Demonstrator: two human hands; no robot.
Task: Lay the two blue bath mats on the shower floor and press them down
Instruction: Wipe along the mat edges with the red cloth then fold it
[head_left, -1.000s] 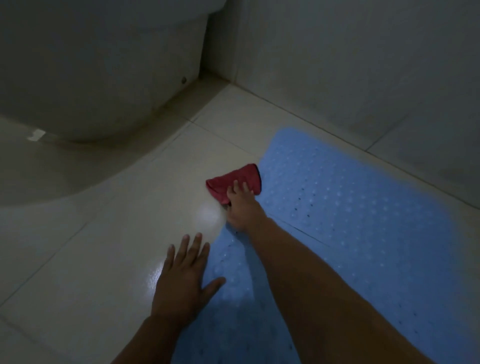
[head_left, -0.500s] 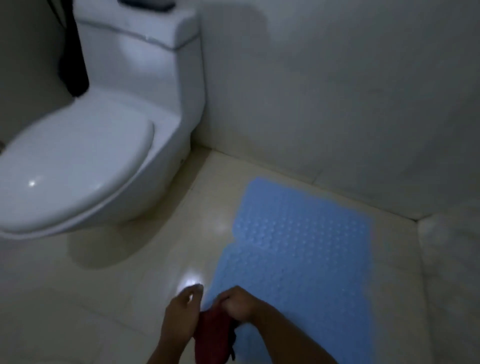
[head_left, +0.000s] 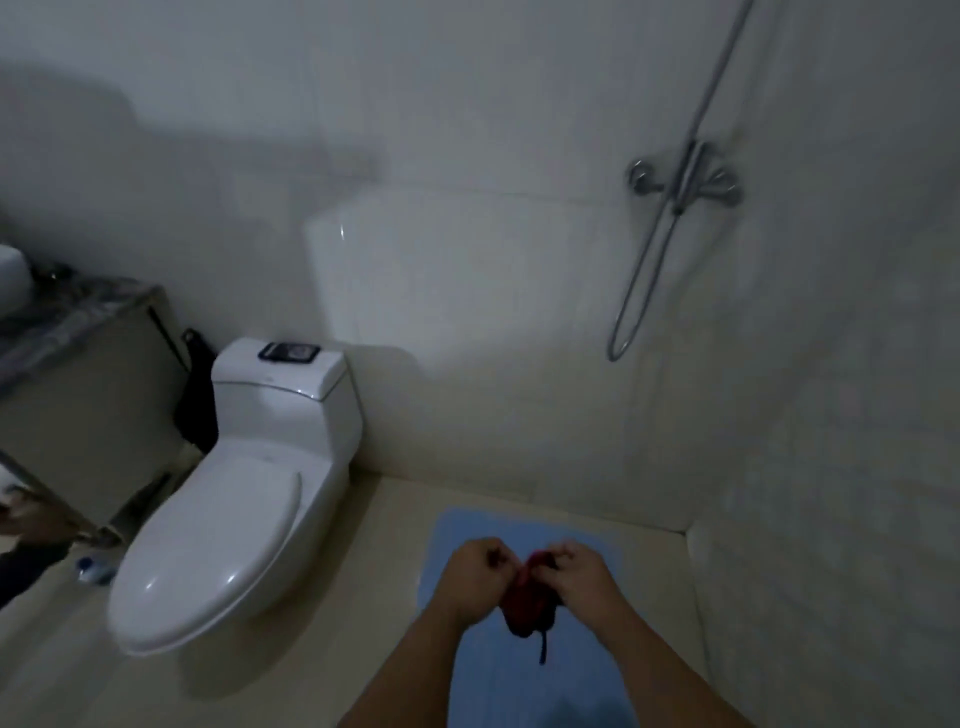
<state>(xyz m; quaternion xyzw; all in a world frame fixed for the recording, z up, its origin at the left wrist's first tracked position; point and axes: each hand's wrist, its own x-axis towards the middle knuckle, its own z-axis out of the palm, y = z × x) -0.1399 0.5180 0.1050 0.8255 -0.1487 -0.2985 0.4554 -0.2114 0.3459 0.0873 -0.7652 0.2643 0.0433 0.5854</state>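
Observation:
A blue bath mat (head_left: 457, 530) lies flat on the pale tiled shower floor, near the back wall; my arms cover much of it and I cannot make out a seam between two mats. Above the mat I hold a red cloth (head_left: 527, 605) between both hands. My left hand (head_left: 475, 574) has its fingers curled at the cloth's left edge. My right hand (head_left: 576, 571) pinches the cloth's top, and a dark strap hangs below the cloth.
A white toilet (head_left: 234, 519) stands left of the mat, with a dark flat object (head_left: 288, 352) on its tank. A shower mixer with hose (head_left: 680, 182) is on the back wall at right. A cabinet (head_left: 78, 395) stands at far left.
My right hand lifted the red cloth off the floor beside the mat, and my left hand left the floor and joined it. The view rose from floor level to a standing height.

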